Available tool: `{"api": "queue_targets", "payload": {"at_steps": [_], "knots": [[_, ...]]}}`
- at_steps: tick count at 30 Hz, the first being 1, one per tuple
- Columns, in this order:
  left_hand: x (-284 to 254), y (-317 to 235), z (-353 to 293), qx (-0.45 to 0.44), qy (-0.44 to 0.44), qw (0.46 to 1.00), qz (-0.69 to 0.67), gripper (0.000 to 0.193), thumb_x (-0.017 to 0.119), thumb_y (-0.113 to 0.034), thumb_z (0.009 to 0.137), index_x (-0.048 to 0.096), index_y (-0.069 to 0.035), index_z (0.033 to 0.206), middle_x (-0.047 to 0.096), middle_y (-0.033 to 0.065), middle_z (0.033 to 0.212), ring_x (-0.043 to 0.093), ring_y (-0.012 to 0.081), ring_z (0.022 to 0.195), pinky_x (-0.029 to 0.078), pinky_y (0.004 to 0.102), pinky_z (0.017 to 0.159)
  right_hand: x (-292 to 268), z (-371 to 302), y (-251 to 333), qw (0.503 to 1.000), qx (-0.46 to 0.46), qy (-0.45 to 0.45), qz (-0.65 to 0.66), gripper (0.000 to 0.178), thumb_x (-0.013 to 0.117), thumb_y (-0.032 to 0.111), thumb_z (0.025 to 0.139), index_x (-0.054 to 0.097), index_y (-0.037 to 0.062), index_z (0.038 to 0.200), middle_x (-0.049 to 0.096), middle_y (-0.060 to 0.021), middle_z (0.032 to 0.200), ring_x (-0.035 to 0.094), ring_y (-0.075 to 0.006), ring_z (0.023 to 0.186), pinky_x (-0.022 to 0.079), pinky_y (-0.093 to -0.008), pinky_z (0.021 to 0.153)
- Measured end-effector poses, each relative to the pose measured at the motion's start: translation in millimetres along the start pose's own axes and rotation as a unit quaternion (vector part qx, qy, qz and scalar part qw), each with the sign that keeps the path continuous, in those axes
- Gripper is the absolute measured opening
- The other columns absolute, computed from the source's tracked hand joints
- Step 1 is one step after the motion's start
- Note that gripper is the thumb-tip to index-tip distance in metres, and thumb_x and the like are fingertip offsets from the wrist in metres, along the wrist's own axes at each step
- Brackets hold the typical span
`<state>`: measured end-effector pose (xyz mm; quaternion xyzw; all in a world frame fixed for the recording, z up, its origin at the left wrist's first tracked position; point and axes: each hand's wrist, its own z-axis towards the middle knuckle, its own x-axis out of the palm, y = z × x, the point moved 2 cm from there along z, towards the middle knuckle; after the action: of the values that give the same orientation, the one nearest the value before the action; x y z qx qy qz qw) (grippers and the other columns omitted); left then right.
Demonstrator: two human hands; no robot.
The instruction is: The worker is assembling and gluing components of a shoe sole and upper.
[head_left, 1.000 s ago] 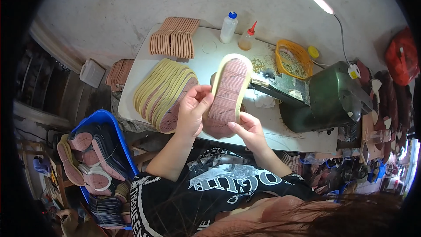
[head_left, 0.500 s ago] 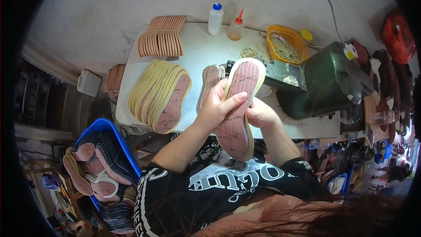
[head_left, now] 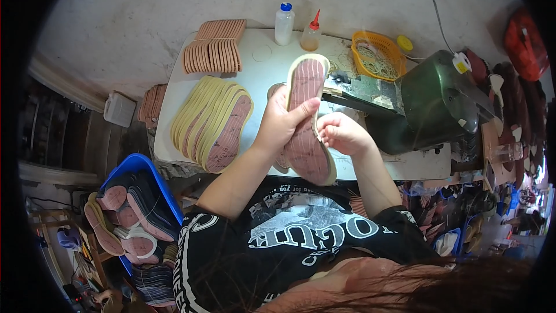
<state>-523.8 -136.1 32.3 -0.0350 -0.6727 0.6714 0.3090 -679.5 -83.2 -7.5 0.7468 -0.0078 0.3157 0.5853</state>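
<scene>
A shoe insole with a reddish, line-printed face and a pale yellow rim is held up over the table's front edge. My left hand is closed around its narrow middle, thumb lying across the printed face. At the insole's right edge is my right hand, fingers curled inward with the tips close to the rim; whatever they pinch is too small to make out. Behind my left hand, more insoles are partly hidden. To the left, a fanned row of similar yellow-rimmed insoles lies on the white table.
A green sewing-type machine stands at right, its arm reaching toward my hands. Farther back are a bundle of tan insoles, two bottles and a yellow basket of string-like bands. A blue crate of soles stands lower left.
The insole has moved up and slightly left with my left hand. My right hand, earlier behind the insole's edge, now shows curled fingers beside it.
</scene>
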Motion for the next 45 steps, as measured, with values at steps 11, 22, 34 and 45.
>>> {"api": "queue_targets", "payload": {"at_steps": [11, 22, 34, 45], "knots": [[3.5, -5.7, 20.2, 0.152, -0.077, 0.928, 0.330, 0.034, 0.077, -0.017, 0.078, 0.054, 0.002, 0.093, 0.067, 0.0134, 0.084, 0.063, 0.0144, 0.077, 0.051, 0.0298, 0.070, 5.6, -5.3, 23.2, 0.964, -0.048, -0.143, -0.220, 0.020, 0.066, 0.015, 0.089, 0.070, -0.0022, 0.098, 0.066, -0.0003, 0.081, 0.058, -0.0053, 0.069, 0.048, -0.0211, 0.066], [-29.6, 9.3, 95.7, 0.014, -0.102, 0.845, 0.526, 0.058, 0.075, -0.045, 0.066, 0.067, -0.003, 0.104, 0.054, 0.0186, 0.119, 0.044, 0.0365, 0.114, 0.037, 0.0487, 0.097, 22.1, -6.9, -4.7, 0.958, -0.160, -0.207, -0.118, 0.037, 0.059, 0.016, 0.093, 0.053, -0.0025, 0.125, 0.062, -0.0055, 0.112, 0.054, -0.0102, 0.101, 0.042, -0.0264, 0.092], [0.9, 29.8, 121.4, -0.063, -0.110, 0.827, 0.547, 0.063, 0.067, -0.050, 0.075, 0.062, 0.002, 0.110, 0.055, 0.0194, 0.123, 0.041, 0.0355, 0.122, 0.033, 0.0524, 0.100, 0.6, -18.0, -15.8, 0.961, -0.127, -0.239, 0.053, 0.033, 0.063, 0.017, 0.087, 0.059, -0.0032, 0.113, 0.065, -0.0093, 0.106, 0.060, -0.0133, 0.097, 0.045, -0.0283, 0.090], [-16.0, 23.6, 152.2, -0.029, -0.129, 0.837, 0.531, 0.068, 0.039, -0.062, 0.090, 0.067, -0.002, 0.103, 0.058, 0.0233, 0.117, 0.046, 0.0383, 0.117, 0.024, 0.0542, 0.102, 30.7, 9.9, -17.2, 0.936, -0.163, -0.287, 0.120, 0.027, 0.056, 0.022, 0.094, 0.061, 0.0006, 0.110, 0.068, -0.0062, 0.092, 0.063, -0.0114, 0.073, 0.048, -0.0218, 0.059]]}}
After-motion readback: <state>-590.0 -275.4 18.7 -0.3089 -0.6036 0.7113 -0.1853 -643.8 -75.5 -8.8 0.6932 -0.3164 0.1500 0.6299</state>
